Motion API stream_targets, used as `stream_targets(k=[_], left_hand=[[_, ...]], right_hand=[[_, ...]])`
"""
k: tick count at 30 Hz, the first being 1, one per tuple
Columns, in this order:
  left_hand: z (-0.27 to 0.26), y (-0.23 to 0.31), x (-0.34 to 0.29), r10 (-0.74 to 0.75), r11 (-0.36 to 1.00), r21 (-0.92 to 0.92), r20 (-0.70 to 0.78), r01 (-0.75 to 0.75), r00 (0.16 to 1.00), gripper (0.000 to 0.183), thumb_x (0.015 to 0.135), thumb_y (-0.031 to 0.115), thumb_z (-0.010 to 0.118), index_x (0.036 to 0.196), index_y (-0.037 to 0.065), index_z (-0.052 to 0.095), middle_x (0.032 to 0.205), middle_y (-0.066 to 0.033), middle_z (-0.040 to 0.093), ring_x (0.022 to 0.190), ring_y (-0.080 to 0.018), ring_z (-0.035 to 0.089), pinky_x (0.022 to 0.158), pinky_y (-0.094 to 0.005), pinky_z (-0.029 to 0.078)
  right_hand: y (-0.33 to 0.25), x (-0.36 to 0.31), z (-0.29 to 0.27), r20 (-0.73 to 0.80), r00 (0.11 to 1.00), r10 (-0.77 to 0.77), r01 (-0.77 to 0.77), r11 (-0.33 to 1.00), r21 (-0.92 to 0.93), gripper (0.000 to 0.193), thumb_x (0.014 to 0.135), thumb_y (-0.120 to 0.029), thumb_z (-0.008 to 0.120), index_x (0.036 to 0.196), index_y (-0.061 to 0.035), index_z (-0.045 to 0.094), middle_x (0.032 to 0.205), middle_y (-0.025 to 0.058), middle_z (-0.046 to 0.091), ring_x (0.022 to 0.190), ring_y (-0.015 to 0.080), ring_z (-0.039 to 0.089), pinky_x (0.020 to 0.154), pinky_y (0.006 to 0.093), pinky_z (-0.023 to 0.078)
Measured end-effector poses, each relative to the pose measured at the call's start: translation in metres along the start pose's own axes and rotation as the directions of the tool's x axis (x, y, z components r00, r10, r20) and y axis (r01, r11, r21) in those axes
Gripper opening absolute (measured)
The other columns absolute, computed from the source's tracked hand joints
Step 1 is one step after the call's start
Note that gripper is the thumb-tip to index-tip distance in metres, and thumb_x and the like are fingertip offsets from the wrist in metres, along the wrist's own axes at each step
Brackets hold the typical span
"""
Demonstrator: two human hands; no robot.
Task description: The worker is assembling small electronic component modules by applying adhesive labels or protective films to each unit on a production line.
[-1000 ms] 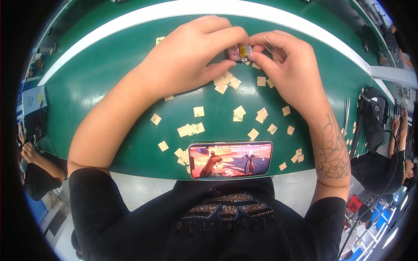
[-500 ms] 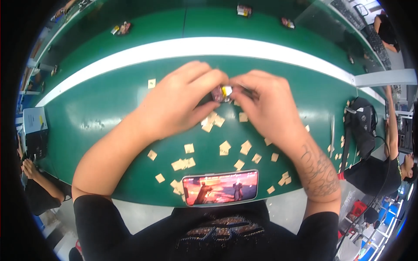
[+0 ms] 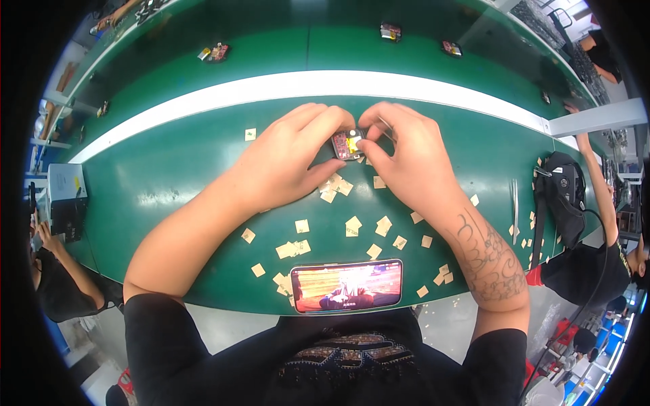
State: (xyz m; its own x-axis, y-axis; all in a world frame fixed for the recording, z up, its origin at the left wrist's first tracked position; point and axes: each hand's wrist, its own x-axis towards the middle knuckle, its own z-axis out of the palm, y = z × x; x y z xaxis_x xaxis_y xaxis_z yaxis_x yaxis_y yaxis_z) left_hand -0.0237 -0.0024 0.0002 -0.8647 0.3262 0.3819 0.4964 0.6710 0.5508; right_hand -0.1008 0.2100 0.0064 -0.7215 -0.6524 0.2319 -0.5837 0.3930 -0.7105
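Note:
A small electronic device (image 3: pixel 341 146), with a red circuit board, a yellow-and-white part and a dark casing, rests at the middle of the green table (image 3: pixel 162 162). Fingers and thumb of my left hand (image 3: pixel 291 149) close around its left side. From the right, my right hand (image 3: pixel 416 149) bends over it, thumb at the yellow-and-white part. A thin, pale, sliver-like thing shows among the curled right fingers; its kind is unclear. Small cream paper squares (image 3: pixel 352 227) lie scattered below both hands, some overlapping.
A lit phone (image 3: pixel 347 287) lies at the near edge. Beyond a white rail (image 3: pixel 325 82), several similar devices (image 3: pixel 391 32) sit on a green surface. To the right are slim tweezers (image 3: pixel 514 213) and a black bag (image 3: pixel 565 189); to the left, a box (image 3: pixel 66 196). Other people work at both sides.
More of the device's face shows between my hands, and my right fingers have shifted slightly over it. The whole view has moved a little. The picture on the phone screen differs.

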Motion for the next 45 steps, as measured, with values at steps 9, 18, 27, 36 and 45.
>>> stream_targets(k=[9,18,27,36,45], left_hand=[[0.005,0.015,0.008,-0.122,0.981,-0.167,-0.128,0.100,0.984,0.041,0.087,-0.004,0.082,0.124,0.002,0.063,0.108,-0.0107,0.072,0.092,-0.0219,0.070,0.079,-0.0315,0.056],[-0.007,-0.030,0.065,-0.374,0.928,-0.055,-0.139,0.370,0.917,0.022,0.096,-0.002,0.070,0.115,0.005,0.062,0.079,-0.0079,0.063,0.072,-0.0152,0.061,0.069,-0.0306,0.049],[0.010,-0.086,0.180,-0.258,0.629,0.748,-0.059,0.214,0.964,0.038,0.098,0.008,0.070,0.136,0.013,0.067,0.134,-0.0137,0.069,0.130,-0.0424,0.061,0.109,-0.0514,0.052],[0.039,-0.078,0.226,-0.064,0.967,0.253,0.193,0.014,0.979,0.062,0.093,0.006,0.076,0.151,0.012,0.056,0.142,-0.0204,0.063,0.133,-0.0432,0.059,0.115,-0.0496,0.048],[0.019,-0.030,0.093,0.161,0.954,0.243,0.085,-0.177,0.983,0.037,0.081,0.011,0.081,0.116,0.003,0.072,0.109,-0.0171,0.065,0.105,-0.0385,0.062,0.090,-0.0461,0.053]], right_hand=[[0.022,0.000,-0.003,0.054,0.993,0.101,-0.115,0.884,0.453,0.013,0.093,-0.005,0.074,0.105,0.0008,0.071,0.086,0.0116,0.073,0.074,0.0218,0.067,0.071,0.0353,0.054],[0.014,-0.003,-0.008,-0.170,0.985,0.007,0.017,0.990,0.139,0.028,0.098,-0.015,0.073,0.123,-0.0053,0.066,0.111,0.0185,0.071,0.095,0.0366,0.073,0.083,0.0457,0.059],[0.040,0.001,-0.006,-0.254,0.962,-0.103,0.094,0.994,-0.047,0.010,0.107,-0.015,0.060,0.106,-0.0053,0.061,0.099,0.0168,0.067,0.088,0.0438,0.070,0.078,0.0542,0.057],[0.038,0.004,0.001,-0.127,0.967,-0.221,0.225,0.974,0.019,0.007,0.103,-0.009,0.062,0.107,-0.0036,0.063,0.102,0.0186,0.063,0.094,0.0435,0.066,0.082,0.0515,0.055],[0.032,0.010,-0.016,-0.447,0.844,-0.297,0.411,0.893,0.182,0.013,0.102,-0.006,0.064,0.115,-0.0064,0.067,0.101,0.0145,0.061,0.085,0.0388,0.066,0.074,0.0457,0.055]])
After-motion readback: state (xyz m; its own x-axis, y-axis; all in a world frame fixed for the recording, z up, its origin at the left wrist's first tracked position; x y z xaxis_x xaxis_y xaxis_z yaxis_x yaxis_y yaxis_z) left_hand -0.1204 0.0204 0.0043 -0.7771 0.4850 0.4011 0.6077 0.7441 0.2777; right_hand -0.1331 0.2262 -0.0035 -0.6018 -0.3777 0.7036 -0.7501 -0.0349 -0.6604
